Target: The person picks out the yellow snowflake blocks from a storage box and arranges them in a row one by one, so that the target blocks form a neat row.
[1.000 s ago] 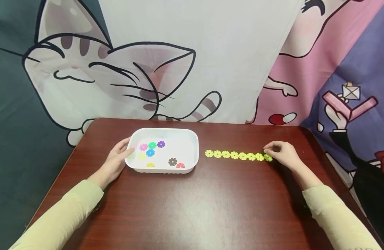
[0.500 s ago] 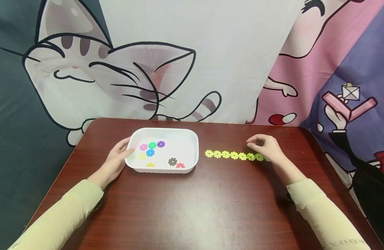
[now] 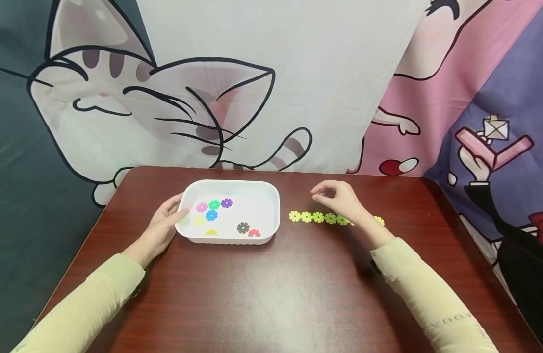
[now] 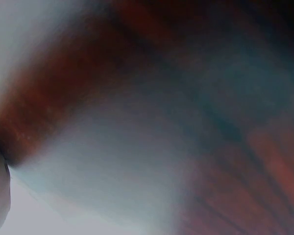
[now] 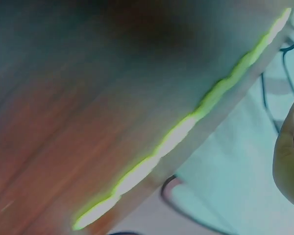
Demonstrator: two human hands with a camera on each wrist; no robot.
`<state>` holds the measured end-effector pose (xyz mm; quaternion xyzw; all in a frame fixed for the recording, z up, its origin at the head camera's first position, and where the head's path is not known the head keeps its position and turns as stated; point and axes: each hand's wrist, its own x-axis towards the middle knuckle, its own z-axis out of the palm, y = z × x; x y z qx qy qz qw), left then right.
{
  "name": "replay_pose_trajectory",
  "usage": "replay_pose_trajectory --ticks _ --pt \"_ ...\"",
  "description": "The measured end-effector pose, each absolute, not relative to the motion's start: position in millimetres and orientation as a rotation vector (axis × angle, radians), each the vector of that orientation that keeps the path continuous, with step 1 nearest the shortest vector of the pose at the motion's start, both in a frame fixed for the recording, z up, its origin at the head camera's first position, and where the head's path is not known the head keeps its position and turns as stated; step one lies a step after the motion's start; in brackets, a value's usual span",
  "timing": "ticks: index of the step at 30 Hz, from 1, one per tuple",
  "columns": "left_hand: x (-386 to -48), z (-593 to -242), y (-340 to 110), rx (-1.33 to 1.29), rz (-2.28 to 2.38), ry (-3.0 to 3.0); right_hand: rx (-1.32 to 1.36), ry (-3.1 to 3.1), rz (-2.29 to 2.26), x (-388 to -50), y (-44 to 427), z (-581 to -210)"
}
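Note:
My left hand (image 3: 162, 223) grips the left end of a white plastic tray (image 3: 271, 235), thumb over the rim and fingers outside. Inside the tray lie several flower-shaped discs, among them a purple disc (image 3: 226, 203), a blue disc (image 3: 211, 215), a black disc (image 3: 243, 227) and a red disc (image 3: 254, 233). To its right a straight row of yellow-green flower discs (image 3: 318, 217) lies on the table, partly covered by my right wrist. Above that row hovers my right hand (image 3: 339, 198), fingers loosely bent and nothing visible in them. The right wrist view shows the row as a yellow-green strip (image 5: 176, 132).
A dark red-brown wooden table (image 3: 236, 294) carries everything. Behind its far edge hangs a cloth (image 3: 333, 88) printed with a cartoon cat. The left wrist view is mostly blurred.
My right hand has left the right end of the yellow-green row and travelled left above it, towards the tray. My left hand and the tray stay in place.

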<state>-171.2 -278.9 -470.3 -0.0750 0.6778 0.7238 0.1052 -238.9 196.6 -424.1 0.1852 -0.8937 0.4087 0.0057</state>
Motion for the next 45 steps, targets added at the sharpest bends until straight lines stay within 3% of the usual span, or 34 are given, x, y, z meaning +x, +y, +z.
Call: replay_pose_trajectory --ticks 17,45 --pt "-169 -469 -277 -0.203 2.159 1.993 0.657 -2.691 1.617 -242 92 -412" --pt "-169 -470 -279 -0.192 2.22 1.964 0.956 -2.791 1.606 -241 -31 -421"
